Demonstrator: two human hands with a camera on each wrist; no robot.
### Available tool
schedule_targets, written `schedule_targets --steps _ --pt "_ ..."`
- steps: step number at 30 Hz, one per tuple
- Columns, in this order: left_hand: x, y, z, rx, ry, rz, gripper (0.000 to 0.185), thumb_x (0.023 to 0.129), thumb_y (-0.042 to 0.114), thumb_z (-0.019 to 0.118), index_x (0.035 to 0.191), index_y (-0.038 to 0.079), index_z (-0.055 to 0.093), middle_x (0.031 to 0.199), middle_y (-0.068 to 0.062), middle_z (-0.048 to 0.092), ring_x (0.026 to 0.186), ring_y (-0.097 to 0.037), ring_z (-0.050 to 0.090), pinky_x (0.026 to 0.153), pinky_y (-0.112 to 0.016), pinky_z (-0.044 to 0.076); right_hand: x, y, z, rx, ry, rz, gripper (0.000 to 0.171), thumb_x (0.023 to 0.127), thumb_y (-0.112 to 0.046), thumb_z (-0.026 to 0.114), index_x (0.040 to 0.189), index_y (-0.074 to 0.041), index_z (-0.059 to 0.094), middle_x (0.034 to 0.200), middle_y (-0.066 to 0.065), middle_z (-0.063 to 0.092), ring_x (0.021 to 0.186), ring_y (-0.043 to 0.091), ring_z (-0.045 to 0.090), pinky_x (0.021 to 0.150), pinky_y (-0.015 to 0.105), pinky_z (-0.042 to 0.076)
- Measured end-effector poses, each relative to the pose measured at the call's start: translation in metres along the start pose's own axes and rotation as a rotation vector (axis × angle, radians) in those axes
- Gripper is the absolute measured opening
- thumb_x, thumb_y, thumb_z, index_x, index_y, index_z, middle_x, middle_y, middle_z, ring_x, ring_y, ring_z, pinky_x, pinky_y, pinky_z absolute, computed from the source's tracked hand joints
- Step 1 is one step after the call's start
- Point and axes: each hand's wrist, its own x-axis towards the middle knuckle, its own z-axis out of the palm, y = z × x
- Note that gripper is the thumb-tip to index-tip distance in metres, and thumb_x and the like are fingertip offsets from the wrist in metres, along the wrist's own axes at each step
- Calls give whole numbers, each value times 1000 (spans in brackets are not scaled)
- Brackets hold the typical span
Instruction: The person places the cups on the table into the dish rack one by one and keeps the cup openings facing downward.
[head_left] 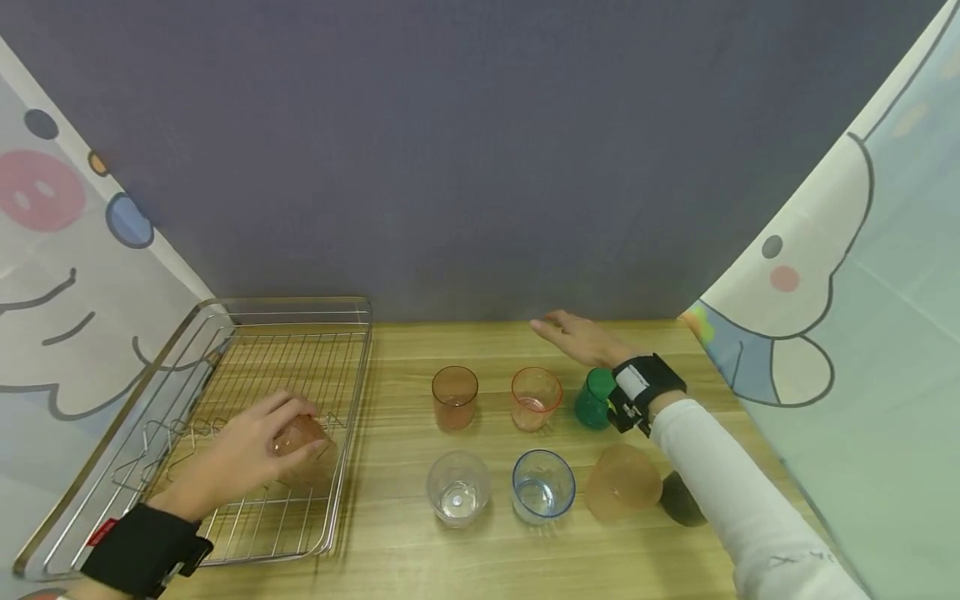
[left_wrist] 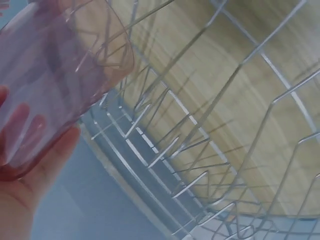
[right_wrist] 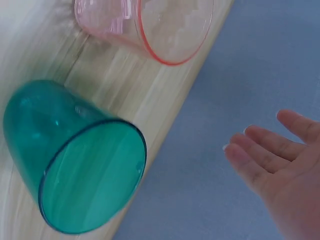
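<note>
**Left hand on tumbler in rack; right hand flat above cups**

Head view: left hand (head_left: 247,454) wraps curled fingers round a translucent pink-brown tumbler (head_left: 303,442) inside the wire dish rack (head_left: 352,367), chrome rods over a wooden table (head_left: 405,558). Right hand (head_left: 581,337) hovers flat, fingers straight, holding nothing, just behind the green cup (head_left: 594,400). Other cups stand in two rows: brown cup (head_left: 454,398), red-rimmed pink cup (head_left: 536,398), clear cup (head_left: 458,487), blue-rimmed cup (head_left: 543,486), frosted peach cup (head_left: 622,482).

Left wrist view: tumbler (left_wrist: 55,85) smooth, see-through plastic, gripped from below; bent wire prongs (left_wrist: 165,145) beside it.

Right wrist view: glossy green cup (right_wrist: 75,160), rim facing camera; pink cup (right_wrist: 160,25) beyond; open palm (right_wrist: 285,170) apart from both.
</note>
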Motion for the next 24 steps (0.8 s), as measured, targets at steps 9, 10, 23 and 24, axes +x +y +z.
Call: schedule_targets --steps 9,10,23,24 --pt "0 -2 4 19 -12 16 29 77 36 73 100 25 60 101 10 56 89 -14 59 69 -37 52 5 -36 15 120 -49 -3 82 84 -76 19 144 -20 28 147 6 35 134 30 36 108 52 30" --pt "0 -1 4 21 -15 16 29 77 36 73 100 25 60 101 9 56 89 -14 59 69 -37 52 6 -43 18 133 -55 -15 82 85 -76 19 144 -20 28 147 6 36 135 30 36 109 51 30" --pt "-2 7 -1 62 -24 62 32 75 36 75 100 24 60 101 9 57 84 -9 59 66 -31 52 11 -108 57 320 -84 -157 68 93 -64 21 142 -19 33 135 6 50 123 22 50 102 41 41" --pt "-2 8 -2 59 -29 60 31 75 36 75 100 24 60 101 9 57 84 -10 59 66 -31 52 11 -112 60 348 -104 -154 68 93 -64 22 142 -18 33 134 6 51 122 23 51 101 40 42"
